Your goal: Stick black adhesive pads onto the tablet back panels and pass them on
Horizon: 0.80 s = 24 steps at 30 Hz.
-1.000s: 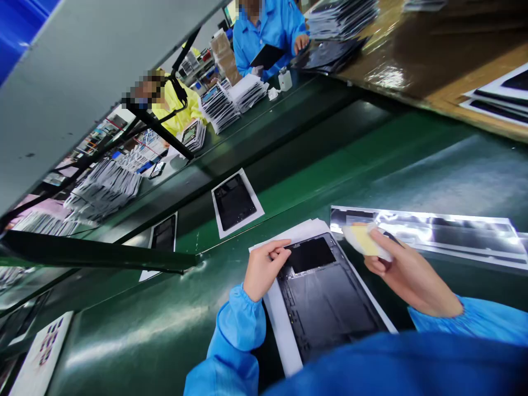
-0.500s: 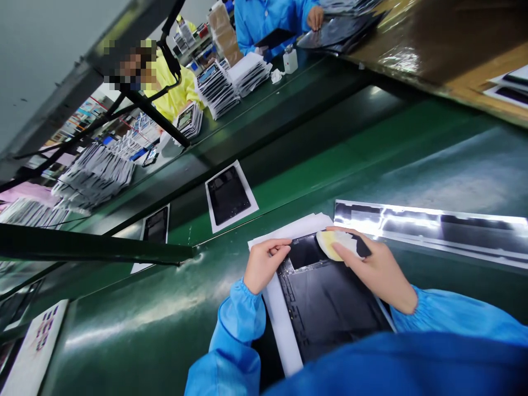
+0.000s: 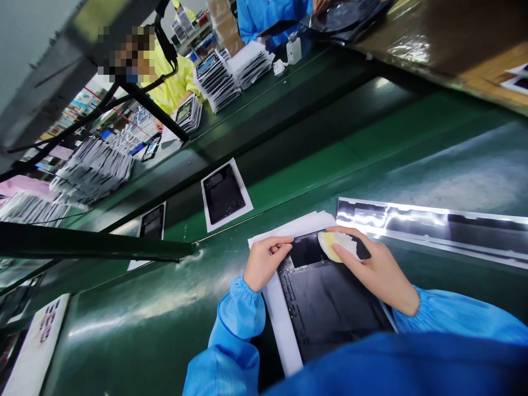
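Note:
A flat black panel (image 3: pixel 334 302) with a row of small parts along its left side lies on white paper sheets (image 3: pixel 280 324) in front of me. At its upper left corner, my left hand (image 3: pixel 266 261) has thumb and forefinger pinched together; whatever sits between them is too small to make out. My right hand (image 3: pixel 379 269) grips a crumpled white and yellow wipe (image 3: pixel 332 246) over the panel's upper edge, thumb on top. Between the hands shows a dark glossy rectangle (image 3: pixel 307 250) set in the panel.
Beyond, a black panel on white paper (image 3: pixel 225 193) lies on the green belt (image 3: pixel 289 184). To the right is a long shiny strip (image 3: pixel 433 231). A dark metal bar (image 3: pixel 94 242) crosses at left. Co-workers in yellow (image 3: pixel 165 77) and blue (image 3: pixel 251 22) sit behind paper stacks (image 3: pixel 251 63).
The panels on the belt have shifted slightly left. My view has tilted a little. Both hands stay almost in place on the panel, with the wipe still in my right hand.

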Each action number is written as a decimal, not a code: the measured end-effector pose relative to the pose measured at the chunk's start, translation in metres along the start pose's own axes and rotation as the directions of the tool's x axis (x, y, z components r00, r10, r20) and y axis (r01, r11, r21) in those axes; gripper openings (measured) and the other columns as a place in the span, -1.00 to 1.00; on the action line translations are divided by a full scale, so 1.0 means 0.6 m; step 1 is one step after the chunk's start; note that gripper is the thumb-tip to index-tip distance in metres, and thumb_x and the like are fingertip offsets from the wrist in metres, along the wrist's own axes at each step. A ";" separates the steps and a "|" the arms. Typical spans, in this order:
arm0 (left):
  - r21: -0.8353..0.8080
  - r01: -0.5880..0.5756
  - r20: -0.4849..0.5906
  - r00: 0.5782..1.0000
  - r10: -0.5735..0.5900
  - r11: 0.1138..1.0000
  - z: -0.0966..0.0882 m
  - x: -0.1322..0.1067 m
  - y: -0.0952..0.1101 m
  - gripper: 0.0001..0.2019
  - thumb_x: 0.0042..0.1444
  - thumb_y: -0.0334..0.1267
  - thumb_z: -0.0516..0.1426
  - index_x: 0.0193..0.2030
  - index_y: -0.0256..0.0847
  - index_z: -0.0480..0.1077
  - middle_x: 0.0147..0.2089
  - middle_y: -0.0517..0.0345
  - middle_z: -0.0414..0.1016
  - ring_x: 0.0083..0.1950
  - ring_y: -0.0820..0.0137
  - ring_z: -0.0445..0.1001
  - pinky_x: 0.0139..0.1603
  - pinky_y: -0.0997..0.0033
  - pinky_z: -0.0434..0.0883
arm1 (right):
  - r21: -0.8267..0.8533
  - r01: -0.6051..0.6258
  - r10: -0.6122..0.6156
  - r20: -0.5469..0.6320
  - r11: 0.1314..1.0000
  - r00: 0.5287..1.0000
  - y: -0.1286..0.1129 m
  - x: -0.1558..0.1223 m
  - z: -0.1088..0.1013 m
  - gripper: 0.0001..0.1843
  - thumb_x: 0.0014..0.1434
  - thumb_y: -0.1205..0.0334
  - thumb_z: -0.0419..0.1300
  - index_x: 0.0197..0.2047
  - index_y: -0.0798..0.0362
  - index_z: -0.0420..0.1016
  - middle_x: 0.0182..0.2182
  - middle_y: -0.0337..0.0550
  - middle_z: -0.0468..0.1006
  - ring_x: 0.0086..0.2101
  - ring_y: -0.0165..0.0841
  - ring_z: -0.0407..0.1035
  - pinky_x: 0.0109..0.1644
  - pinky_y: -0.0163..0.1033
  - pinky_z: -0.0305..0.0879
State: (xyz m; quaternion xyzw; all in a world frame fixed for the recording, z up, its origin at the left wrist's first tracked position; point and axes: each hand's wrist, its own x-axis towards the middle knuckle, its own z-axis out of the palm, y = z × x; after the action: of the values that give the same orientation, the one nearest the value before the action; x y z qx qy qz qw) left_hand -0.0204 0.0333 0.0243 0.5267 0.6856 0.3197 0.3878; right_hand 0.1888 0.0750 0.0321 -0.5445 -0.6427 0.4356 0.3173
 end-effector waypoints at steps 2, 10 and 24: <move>0.006 -0.005 0.000 1.000 0.005 1.000 0.000 0.000 0.000 -0.77 0.03 -0.23 0.18 -0.22 -0.22 0.62 -0.46 0.18 0.55 -0.51 0.51 0.27 -0.41 0.51 0.34 | -0.002 0.006 -0.006 0.001 1.000 1.000 -0.001 0.000 0.000 -0.69 -0.14 0.14 0.03 -0.23 -0.15 0.33 -0.33 -0.30 0.50 -0.85 -0.66 -0.07 -0.84 -0.39 0.00; 0.031 -0.013 -0.004 1.000 0.013 0.999 0.002 0.000 -0.004 -0.78 0.04 -0.25 0.18 -0.22 -0.19 0.62 -0.45 0.19 0.56 -0.50 0.51 0.29 -0.40 0.51 0.35 | -0.042 0.019 -0.019 -0.006 0.999 1.000 0.001 -0.001 0.002 -0.69 -0.13 0.13 0.02 -0.24 -0.15 0.32 -0.36 -0.31 0.51 -0.85 -0.63 -0.03 -0.79 -0.36 0.05; 0.067 -0.034 -0.002 0.999 0.034 0.997 0.002 0.000 -0.004 -0.79 0.06 -0.24 0.18 -0.21 -0.18 0.62 -0.41 0.18 0.59 -0.50 0.49 0.32 -0.42 0.50 0.36 | -0.126 0.086 -0.087 0.000 0.988 0.996 0.003 0.000 0.004 -0.69 -0.13 0.10 0.01 -0.25 -0.14 0.33 -0.33 -0.29 0.52 -0.85 -0.61 0.03 -0.72 -0.34 0.14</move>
State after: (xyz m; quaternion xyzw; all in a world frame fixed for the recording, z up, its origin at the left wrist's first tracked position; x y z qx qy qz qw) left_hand -0.0205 0.0328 0.0219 0.5502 0.6876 0.3042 0.3634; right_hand 0.1872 0.0743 0.0293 -0.5364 -0.6910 0.3784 0.3027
